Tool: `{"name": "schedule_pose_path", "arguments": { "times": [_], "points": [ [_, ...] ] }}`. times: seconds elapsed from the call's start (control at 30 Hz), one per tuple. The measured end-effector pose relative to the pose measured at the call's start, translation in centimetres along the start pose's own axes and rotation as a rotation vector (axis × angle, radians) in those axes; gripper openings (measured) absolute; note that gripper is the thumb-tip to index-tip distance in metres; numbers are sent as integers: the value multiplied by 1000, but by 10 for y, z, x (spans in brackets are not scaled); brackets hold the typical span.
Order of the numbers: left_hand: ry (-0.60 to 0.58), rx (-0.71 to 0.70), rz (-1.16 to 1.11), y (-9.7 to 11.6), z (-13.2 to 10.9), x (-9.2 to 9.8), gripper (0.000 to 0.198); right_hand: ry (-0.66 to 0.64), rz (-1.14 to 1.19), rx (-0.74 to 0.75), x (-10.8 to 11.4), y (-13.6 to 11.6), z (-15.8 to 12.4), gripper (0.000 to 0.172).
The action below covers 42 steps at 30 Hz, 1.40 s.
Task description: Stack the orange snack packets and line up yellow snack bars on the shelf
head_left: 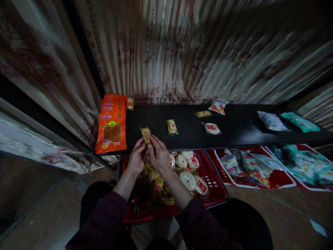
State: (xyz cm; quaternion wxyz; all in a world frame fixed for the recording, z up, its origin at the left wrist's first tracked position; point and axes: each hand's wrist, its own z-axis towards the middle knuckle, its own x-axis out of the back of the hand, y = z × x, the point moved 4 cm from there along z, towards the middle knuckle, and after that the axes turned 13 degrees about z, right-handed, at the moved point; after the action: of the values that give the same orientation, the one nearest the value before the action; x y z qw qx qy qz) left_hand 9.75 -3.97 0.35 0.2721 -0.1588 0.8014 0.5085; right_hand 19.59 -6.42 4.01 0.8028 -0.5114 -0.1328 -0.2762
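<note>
Both hands meet at the front edge of a black shelf (145, 114), around a small yellow wrapped snack packet (146, 134). My left hand (137, 158) has its fingers curled against the packet's left side. From the right, my right hand (160, 154) closes its fingers on the same packet; its lower end is hidden by the fingers. Below the hands, a red basket (217, 187) holds yellow packets (153, 182) and round white wrapped biscuits (187, 180). Another yellow packet (172, 126) lies on the shelf to the right of the hands.
Overlapping orange snack bags (111, 125) stand at the shelf's left end, beside a yellow packet (130, 103). Farther right lie a wrapped round biscuit (212, 128), a flat packet (203, 114), a printed bag (218, 105), a white bag (272, 121) and a green bag (300, 122). Baskets of bags (282, 180) sit below.
</note>
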Motion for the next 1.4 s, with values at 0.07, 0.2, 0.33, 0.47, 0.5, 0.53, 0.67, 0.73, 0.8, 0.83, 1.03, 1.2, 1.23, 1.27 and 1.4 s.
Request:
{"name": "schedule_pose_path", "arguments": {
  "times": [0.07, 0.2, 0.33, 0.47, 0.5, 0.53, 0.67, 0.73, 0.8, 0.83, 1.03, 1.2, 1.23, 1.27, 1.4],
  "points": [
    [-14, -7, -9, 0, 0, 0, 43, 14, 18, -8, 0, -1, 1, 42],
    [-60, -36, -17, 1, -1, -2, 49, 43, 38, -49, -1, -2, 3, 49],
    [-44, -47, 11, 2, 0, -3, 48, 53, 30, -145, -1, 0, 5, 45],
    [-31, -66, 29, 3, -1, -3, 45, 62, 73, -193, 0, 2, 7, 41],
    [-29, -67, 29, 3, -1, -3, 46, 67, 92, -205, -1, 3, 7, 41],
    [-26, -68, 27, 3, -1, -3, 46, 74, 111, -219, -1, 4, 8, 41],
    [-24, -68, 43, 3, -2, -3, 49, 100, 165, -255, -2, 9, 9, 39],
    [-28, -75, 62, 3, -2, -3, 51, 124, 183, -249, -1, 12, 9, 38],
    [-29, -90, 83, 4, -1, -2, 52, 156, 190, -247, -1, 15, 9, 36],
    [-28, -100, 91, 4, -1, -2, 51, 171, 192, -254, -1, 16, 9, 36],
    [-22, -150, 131, 6, 2, -1, 46, 195, 254, -342, -9, 28, 10, 33],
    [51, -259, 290, 5, 9, 3, 41, 165, 382, -355, -17, 33, 15, 38],
    [62, -275, 323, 4, 11, 4, 41, 160, 385, -356, -18, 33, 16, 39],
    [75, -290, 354, 4, 13, 6, 42, 155, 383, -356, -18, 33, 18, 40],
    [136, -341, 491, 4, 19, 10, 45, 143, 380, -329, -20, 32, 26, 36]
  ]
}}
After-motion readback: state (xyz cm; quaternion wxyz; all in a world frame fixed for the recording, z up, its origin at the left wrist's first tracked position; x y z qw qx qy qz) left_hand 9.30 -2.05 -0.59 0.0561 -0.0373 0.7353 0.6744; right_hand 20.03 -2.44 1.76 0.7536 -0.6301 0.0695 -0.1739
